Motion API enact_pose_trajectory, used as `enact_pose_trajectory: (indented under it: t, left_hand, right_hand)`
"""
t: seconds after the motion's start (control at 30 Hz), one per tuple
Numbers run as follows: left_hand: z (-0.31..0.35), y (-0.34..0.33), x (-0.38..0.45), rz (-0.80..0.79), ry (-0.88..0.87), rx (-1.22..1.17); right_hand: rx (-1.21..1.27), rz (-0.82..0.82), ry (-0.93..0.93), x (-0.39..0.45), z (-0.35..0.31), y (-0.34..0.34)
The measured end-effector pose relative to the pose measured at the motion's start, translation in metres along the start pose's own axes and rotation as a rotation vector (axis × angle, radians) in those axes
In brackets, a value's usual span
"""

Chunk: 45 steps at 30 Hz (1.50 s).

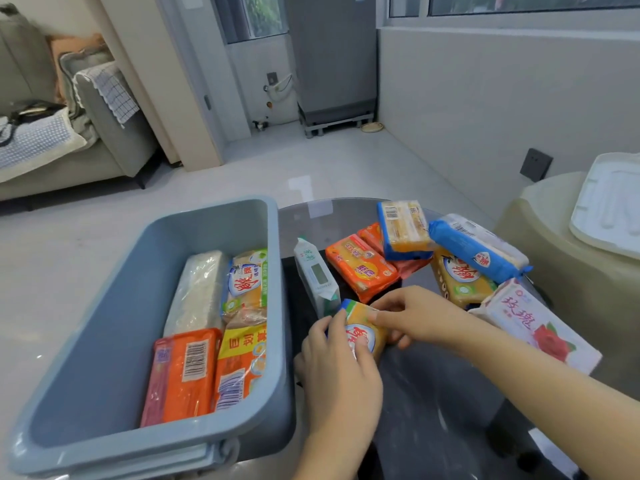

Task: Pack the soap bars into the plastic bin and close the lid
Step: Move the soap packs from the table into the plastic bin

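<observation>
Both the left hand and the right hand wrap their fingers round a yellow wrapped soap bar on the dark glass table, probably to lift it into the open grey-blue plastic bin just beside it.

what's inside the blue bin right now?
The blue bin holds four soap packs along its right side: clear-wrapped, green-edged, orange, yellow-orange. Anything beneath them is hidden.
</observation>
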State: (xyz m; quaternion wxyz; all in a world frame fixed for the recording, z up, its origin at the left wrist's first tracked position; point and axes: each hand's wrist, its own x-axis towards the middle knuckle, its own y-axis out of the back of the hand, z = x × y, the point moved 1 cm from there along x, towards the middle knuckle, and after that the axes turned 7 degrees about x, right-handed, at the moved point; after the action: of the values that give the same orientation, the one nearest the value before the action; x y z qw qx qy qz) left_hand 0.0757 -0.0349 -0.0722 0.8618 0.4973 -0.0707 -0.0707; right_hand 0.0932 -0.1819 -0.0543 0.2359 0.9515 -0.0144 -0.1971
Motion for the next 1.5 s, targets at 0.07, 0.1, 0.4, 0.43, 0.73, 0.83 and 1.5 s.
enact_pose_trajectory:
  t: [0.07,0.1,0.4,0.43,0.73,0.83,1.5]
  left_hand:
    - [-0.001,-0.001,-0.001,0.025,-0.002,-0.060]
    - [-0.001,-0.002,-0.002,0.040,-0.001,-0.091]
    - [-0.001,-0.002,-0.004,0.099,-0.009,-0.362]
    - [0.000,-0.001,-0.004,0.108,-0.015,-0.379]
    - [0.012,0.000,-0.014,0.069,-0.146,-0.473]
    - [0.018,0.002,-0.016,0.100,-0.176,-0.449]
    - [0.133,-0.008,0.071,-0.194,0.118,-0.980]
  right_hand:
    - [0.083,-0.030,-0.038,0.002,0.001,-0.003]
    - [0.116,-0.040,-0.049,0.002,0.002,-0.003]
    - [0.289,-0.044,-0.060,-0.017,0.004,0.007]
    - [0.304,-0.057,-0.065,-0.021,0.004,0.009]
    - [0.303,0.111,0.003,-0.052,0.006,0.022]
    - [0.407,0.212,0.020,-0.062,0.008,0.029]
    - [0.698,0.647,0.119,-0.072,0.028,0.106]
